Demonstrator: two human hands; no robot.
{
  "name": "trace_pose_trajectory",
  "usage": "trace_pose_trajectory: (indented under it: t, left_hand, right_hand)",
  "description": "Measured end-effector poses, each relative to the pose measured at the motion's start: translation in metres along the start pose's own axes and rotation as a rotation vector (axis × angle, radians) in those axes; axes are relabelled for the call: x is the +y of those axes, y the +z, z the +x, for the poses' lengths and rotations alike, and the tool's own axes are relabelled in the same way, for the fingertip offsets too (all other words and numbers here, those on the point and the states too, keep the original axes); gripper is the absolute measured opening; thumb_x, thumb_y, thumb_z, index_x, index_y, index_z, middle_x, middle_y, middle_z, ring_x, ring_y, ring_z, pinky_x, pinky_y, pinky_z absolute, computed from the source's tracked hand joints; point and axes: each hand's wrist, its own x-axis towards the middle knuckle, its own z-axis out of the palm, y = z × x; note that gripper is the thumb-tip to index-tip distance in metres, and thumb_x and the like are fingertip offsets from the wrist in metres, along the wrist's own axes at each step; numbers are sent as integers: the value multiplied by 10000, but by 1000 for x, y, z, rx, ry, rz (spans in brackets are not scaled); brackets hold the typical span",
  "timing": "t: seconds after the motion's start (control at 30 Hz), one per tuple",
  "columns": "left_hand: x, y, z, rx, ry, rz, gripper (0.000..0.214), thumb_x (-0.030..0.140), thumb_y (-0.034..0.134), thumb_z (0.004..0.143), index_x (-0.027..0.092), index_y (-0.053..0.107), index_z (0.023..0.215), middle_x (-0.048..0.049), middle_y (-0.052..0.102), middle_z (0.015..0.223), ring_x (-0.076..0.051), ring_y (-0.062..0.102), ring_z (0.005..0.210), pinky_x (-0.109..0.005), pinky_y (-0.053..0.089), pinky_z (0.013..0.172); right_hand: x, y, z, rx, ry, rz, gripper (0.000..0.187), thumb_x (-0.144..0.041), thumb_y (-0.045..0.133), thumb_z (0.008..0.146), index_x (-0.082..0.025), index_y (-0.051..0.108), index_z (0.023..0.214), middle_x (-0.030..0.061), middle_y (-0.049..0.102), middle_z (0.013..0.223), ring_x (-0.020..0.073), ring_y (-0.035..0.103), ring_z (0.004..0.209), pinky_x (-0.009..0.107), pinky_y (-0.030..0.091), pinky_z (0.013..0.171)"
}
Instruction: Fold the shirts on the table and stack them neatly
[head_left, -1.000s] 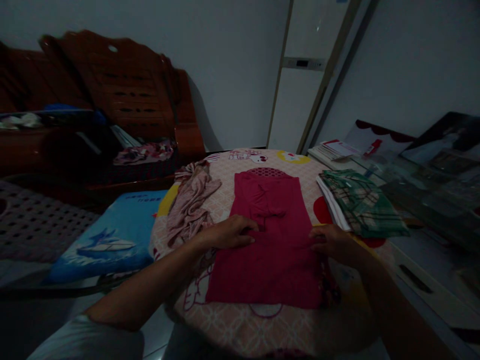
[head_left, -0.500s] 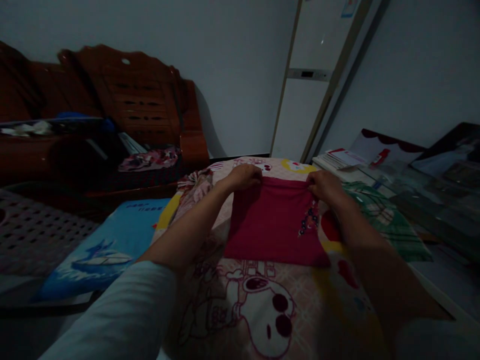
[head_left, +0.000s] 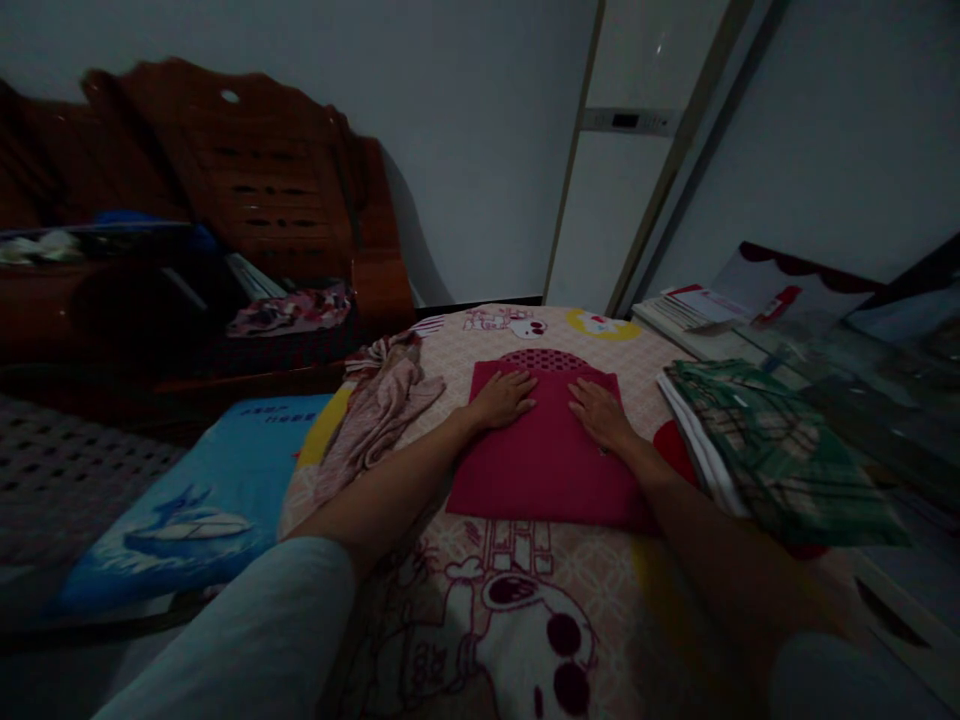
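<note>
A dark pink folded garment lies flat on the patterned bedspread, with a dotted, rounded part showing beyond its far edge. My left hand rests palm down on its far left area, fingers stretched out. On the far right area lies my right hand, also flat with fingers spread; its forearm covers part of the garment's right side. Neither hand grips the cloth.
Left of the garment is a crumpled pinkish cloth. Folded green plaid cloth lies to the right. A blue printed bag or cushion sits at the left, a wooden chair behind it. Papers lie at the far right.
Both hands have let go of the garment's far edge and now press flat on its top. The dotted part now shows beyond that edge. The view has shifted slightly.
</note>
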Motion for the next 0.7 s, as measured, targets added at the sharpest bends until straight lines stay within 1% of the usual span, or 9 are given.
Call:
trace_pose_trajectory:
  t: [0.07, 0.1, 0.2, 0.3, 0.37, 0.47, 0.57, 0.63, 0.7]
  left_hand:
    - [-4, 0, 1, -41, 7, -4, 572, 444, 316, 996, 180, 344, 1503, -136, 310, 1579, -263, 255, 1469, -511, 178, 1186]
    - [-7, -1, 2, -41, 3, -6, 571, 446, 310, 997, 187, 341, 1506, -131, 308, 1581, -256, 250, 1472, -501, 179, 1188]
    - [-18, -4, 3, 15, -62, 12, 552, 433, 315, 999, 194, 363, 1494, -130, 327, 1573, -261, 263, 1466, -494, 191, 1183]
    - [-32, -6, 5, 87, -169, 39, 528, 403, 319, 1001, 180, 391, 1474, -151, 353, 1553, -294, 305, 1441, -510, 246, 1155]
    - [-42, -8, 9, 110, -216, 35, 502, 367, 328, 999, 168, 421, 1450, -160, 422, 1507, -288, 394, 1387, -467, 323, 1120]
    - [-53, -13, 19, 109, -222, 34, 422, 300, 385, 975, 161, 547, 1339, -142, 591, 1338, -242, 547, 1234, -365, 406, 1051]
    - [-59, -22, 30, 91, -213, 54, 347, 262, 484, 914, 159, 653, 1199, -129, 664, 1208, -234, 610, 1114, -322, 448, 979]
    - [-61, -29, 35, 63, -217, 51, 314, 256, 546, 871, 153, 687, 1133, -120, 688, 1148, -229, 631, 1055, -295, 463, 926]
    - [-61, -35, 37, 43, -241, 23, 278, 262, 599, 835, 150, 708, 1065, -104, 712, 1072, -217, 644, 991, -270, 471, 867]
  right_hand:
    - [6, 6, -1, 17, -16, 11, 488, -317, 358, 983, -102, 531, 1386, 170, 470, 1479, 262, 414, 1380, 432, 312, 1146]
    - [8, 8, 0, 23, -21, 15, 489, -325, 353, 982, -108, 540, 1379, 168, 481, 1470, 265, 422, 1374, 440, 319, 1142]
    - [16, 9, 0, 60, -12, 1, 476, -332, 347, 979, -144, 557, 1363, 156, 506, 1453, 275, 447, 1351, 474, 339, 1125]
    - [25, 7, 1, 100, 45, -60, 455, -310, 353, 977, -146, 563, 1347, 159, 505, 1450, 283, 446, 1345, 476, 345, 1114]
    - [33, 5, 4, 104, 114, -84, 449, -291, 361, 973, -120, 564, 1336, 177, 501, 1448, 290, 443, 1344, 456, 342, 1112]
    - [47, 1, 15, 77, 273, -36, 429, -254, 382, 954, -92, 581, 1297, 196, 541, 1400, 282, 488, 1299, 415, 359, 1088]
    - [58, -3, 30, 54, 384, 21, 386, -232, 458, 898, -93, 622, 1219, 190, 629, 1279, 269, 572, 1186, 384, 416, 1015]
    - [62, -8, 40, 45, 427, 41, 331, -215, 522, 834, -92, 672, 1102, 183, 690, 1142, 267, 626, 1067, 365, 460, 933]
    - [61, -14, 46, 52, 461, 64, 272, -183, 556, 767, -99, 698, 984, 161, 719, 1020, 252, 650, 963, 337, 481, 859]
